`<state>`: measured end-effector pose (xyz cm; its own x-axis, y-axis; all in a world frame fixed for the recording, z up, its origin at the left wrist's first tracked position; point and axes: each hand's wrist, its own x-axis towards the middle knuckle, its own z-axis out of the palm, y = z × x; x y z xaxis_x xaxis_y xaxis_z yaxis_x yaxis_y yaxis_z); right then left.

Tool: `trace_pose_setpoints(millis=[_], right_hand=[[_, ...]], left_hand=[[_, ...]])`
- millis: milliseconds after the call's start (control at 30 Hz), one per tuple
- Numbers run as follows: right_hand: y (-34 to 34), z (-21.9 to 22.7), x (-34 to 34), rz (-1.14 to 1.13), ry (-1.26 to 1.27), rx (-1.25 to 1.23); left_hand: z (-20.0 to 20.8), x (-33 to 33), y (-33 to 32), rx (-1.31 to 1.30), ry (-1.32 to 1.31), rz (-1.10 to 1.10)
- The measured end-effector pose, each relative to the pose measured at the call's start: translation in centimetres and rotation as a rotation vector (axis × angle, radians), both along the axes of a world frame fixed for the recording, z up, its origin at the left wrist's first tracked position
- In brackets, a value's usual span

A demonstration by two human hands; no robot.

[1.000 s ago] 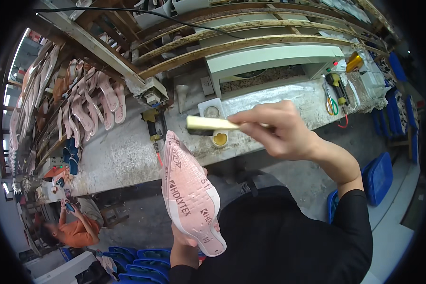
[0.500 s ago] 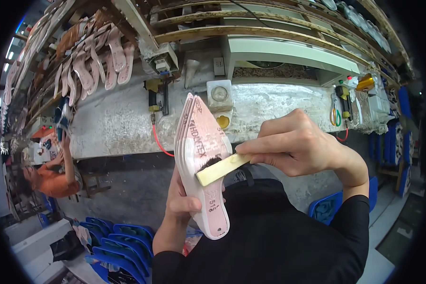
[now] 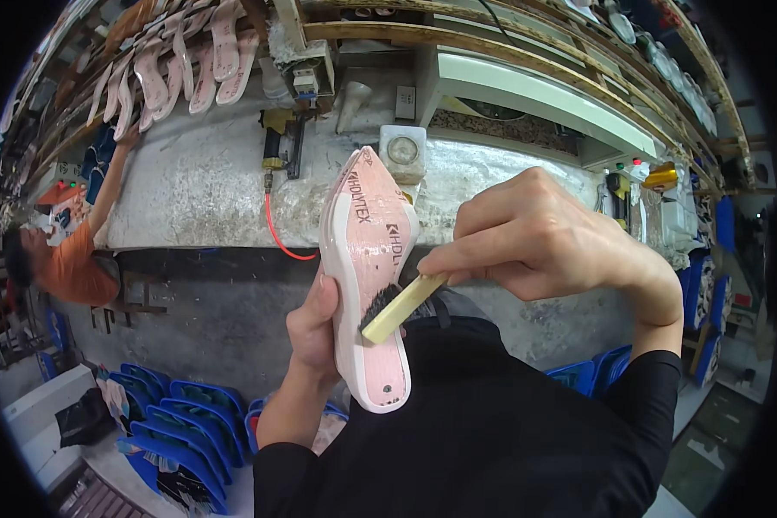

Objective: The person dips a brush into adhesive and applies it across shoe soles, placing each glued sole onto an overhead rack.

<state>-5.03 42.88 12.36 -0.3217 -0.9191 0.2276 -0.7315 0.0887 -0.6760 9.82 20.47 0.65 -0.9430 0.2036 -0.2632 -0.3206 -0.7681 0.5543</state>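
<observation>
At frame centre, a pink shoe last (image 3: 367, 268) stands sole-up before the grey workbench (image 3: 198, 186).
Left hand (image 3: 312, 332) grips its lower left edge, fingers wrapped behind; right hand (image 3: 540, 242) pinches a wooden-handled brush (image 3: 397, 308), whose black bristles touch the sole near the heel.

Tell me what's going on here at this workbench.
A person is brushing the underside of a pink shoe form. The left hand grips it from the side, pointed toe up, while the right hand holds a small wooden-handled brush with its dark bristles pressed on the heel half. Behind is a grey workbench with a nail gun on a red hose, and racks of more pink forms. Another person in orange reaches up at the far left.
</observation>
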Motion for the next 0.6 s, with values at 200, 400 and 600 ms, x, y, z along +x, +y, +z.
trace_pose_setpoints(millis=[200,400,600], right_hand=[[-1.7,0.0,-0.1,0.161,-0.199,0.105],[-0.5,-0.5,0.4,0.161,-0.514,-0.119],[-2.7,-2.3,-2.9,-0.285,0.212,-0.109]], left_hand=[[-0.7,-0.6,-0.2,0.187,0.012,0.021],[-0.9,-1.3,-1.5,0.489,0.009,0.049],[-0.5,-1.9,-2.2,0.456,0.187,0.021]])
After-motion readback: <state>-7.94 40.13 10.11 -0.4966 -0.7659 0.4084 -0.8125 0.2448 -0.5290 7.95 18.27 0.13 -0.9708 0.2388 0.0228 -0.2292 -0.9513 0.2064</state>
